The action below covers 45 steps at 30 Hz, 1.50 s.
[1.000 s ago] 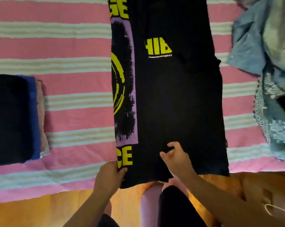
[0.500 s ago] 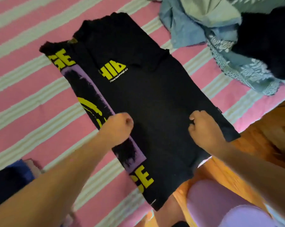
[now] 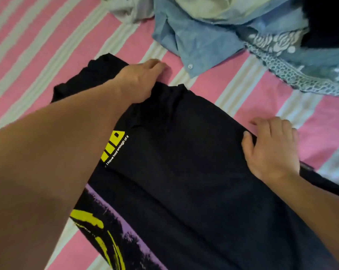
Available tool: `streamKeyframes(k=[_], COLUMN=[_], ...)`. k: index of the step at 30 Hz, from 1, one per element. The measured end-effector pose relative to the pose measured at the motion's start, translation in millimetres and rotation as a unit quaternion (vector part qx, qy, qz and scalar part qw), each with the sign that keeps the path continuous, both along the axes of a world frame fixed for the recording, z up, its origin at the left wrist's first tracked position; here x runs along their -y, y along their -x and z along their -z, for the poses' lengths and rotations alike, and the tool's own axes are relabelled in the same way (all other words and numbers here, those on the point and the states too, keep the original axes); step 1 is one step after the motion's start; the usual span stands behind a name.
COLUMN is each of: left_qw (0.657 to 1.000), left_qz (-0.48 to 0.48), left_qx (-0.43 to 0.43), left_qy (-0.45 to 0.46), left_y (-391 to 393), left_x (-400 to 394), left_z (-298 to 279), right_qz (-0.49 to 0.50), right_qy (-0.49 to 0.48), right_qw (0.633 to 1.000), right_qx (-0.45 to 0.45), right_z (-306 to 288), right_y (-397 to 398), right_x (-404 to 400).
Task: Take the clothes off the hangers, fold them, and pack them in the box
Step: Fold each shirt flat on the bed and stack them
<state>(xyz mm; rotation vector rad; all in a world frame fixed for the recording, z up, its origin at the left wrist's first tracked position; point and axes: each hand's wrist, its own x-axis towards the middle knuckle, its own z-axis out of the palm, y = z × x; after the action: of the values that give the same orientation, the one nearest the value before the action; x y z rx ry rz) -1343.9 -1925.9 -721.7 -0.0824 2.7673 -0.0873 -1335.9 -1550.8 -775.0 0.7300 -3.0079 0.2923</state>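
Black T-shirt (image 3: 184,172) lies flat on striped bed (image 3: 38,36), w/ one side folded in. Left hand (image 3: 141,78) rests on the collar end, fingers fairly straight; right hand (image 3: 270,147) pinches the side edge (prob. to fold it inward next).

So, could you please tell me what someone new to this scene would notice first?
Most striking is the black T-shirt with yellow and purple print, spread across the pink-and-white striped sheet in the middle. The left hand rests at its far end, and the right hand grips its right edge. A crumpled pile of blue clothes lies at the top right.
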Motion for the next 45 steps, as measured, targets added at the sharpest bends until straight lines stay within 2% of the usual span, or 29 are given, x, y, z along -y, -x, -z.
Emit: streamKeyframes(k=[3,6,10,13,15,16,20,22,24,26,28,29,30,31,32,34,36,38,41,43,45], left_qw=[1.000,0.995,0.989,0.992,0.986,0.969,0.851,0.745,0.657,0.563,0.445,0.403,0.381,0.377,0.389,0.449,0.519,0.553,0.561,0.547,0.513], left_qz=[0.010,0.028,-0.004,-0.036,-0.116,-0.184,-0.410,-0.509,-0.580,-0.649,-0.700,-0.706,-0.700,-0.692,-0.682,-0.658,-0.632,-0.617,-0.629,-0.646,-0.665], left_qx=[0.010,0.068,0.086,0.003,-0.112,-0.165,-0.262,-0.296,-0.301,-0.276,-0.267,-0.265,-0.267,-0.276,-0.295,-0.341,-0.348,-0.323,-0.295,-0.277,-0.288], left_qy=[0.023,0.074,0.117,0.122,0.046,-0.013,-0.197,-0.314,-0.376,-0.431,-0.491,-0.519,-0.542,-0.549,-0.545,-0.500,-0.458,-0.457,-0.450,-0.455,-0.460], left_y=[5.4,10.5,2.3,-27.4,-61.6,-80.3,-168.8,-214.6,-252.7,-274.1,-277.0,-274.7,-270.3,-265.8,-262.9,-258.8,-254.2,-252.2,-252.7,-257.3,-265.5], left_x=[10.0,14.7,20.6,35.6,43.4,45.1,36.7,21.4,9.5,8.8,17.9,22.7,27.6,31.3,33.0,33.2,35.1,41.4,56.2,68.7,76.3], left_z=[-2.8,-14.9,-29.5,-42.1,-51.8,-57.8,-68.7,-66.6,-58.2,-49.2,-39.4,-36.4,-34.5,-33.6,-35.0,-43.2,-50.7,-54.3,-54.9,-49.0,-46.1], right_qz=[-0.002,-0.029,-0.002,-0.030,-0.080,-0.108,-0.249,-0.350,-0.401,-0.411,-0.406,-0.405,-0.399,-0.393,-0.385,-0.377,-0.378,-0.383,-0.400,-0.413,-0.395], right_qy=[0.015,0.010,-0.093,-0.101,-0.075,-0.059,-0.019,-0.030,-0.039,-0.066,-0.089,-0.091,-0.089,-0.082,-0.079,-0.078,-0.089,-0.099,-0.103,-0.128,-0.121], right_qw=[1.000,0.999,0.984,0.978,0.985,0.986,0.966,0.936,0.914,0.904,0.899,0.898,0.899,0.900,0.901,0.903,0.898,0.894,0.881,0.865,0.870], right_qx=[0.016,0.041,0.152,0.181,0.137,0.114,0.070,0.033,0.051,0.103,0.134,0.144,0.155,0.168,0.180,0.191,0.206,0.209,0.232,0.253,0.268], right_z=[-1.9,-21.1,-61.4,-79.0,-92.9,-103.0,-149.3,-156.7,-146.8,-120.5,-94.3,-85.8,-81.7,-82.4,-84.9,-89.9,-96.0,-100.1,-99.9,-98.7,-98.6], right_y=[-2.3,-3.2,-18.2,-36.6,-50.0,-58.3,-103.6,-133.4,-164.0,-191.6,-211.8,-219.8,-225.3,-229.5,-232.7,-237.1,-238.2,-239.9,-239.2,-237.2,-230.7], right_x=[0.3,-9.3,-53.6,-89.4,-103.0,-105.9,-100.5,-98.5,-100.9,-107.3,-113.8,-115.9,-116.1,-114.0,-112.9,-114.9,-118.3,-119.7,-113.6,-105.6,-94.8])
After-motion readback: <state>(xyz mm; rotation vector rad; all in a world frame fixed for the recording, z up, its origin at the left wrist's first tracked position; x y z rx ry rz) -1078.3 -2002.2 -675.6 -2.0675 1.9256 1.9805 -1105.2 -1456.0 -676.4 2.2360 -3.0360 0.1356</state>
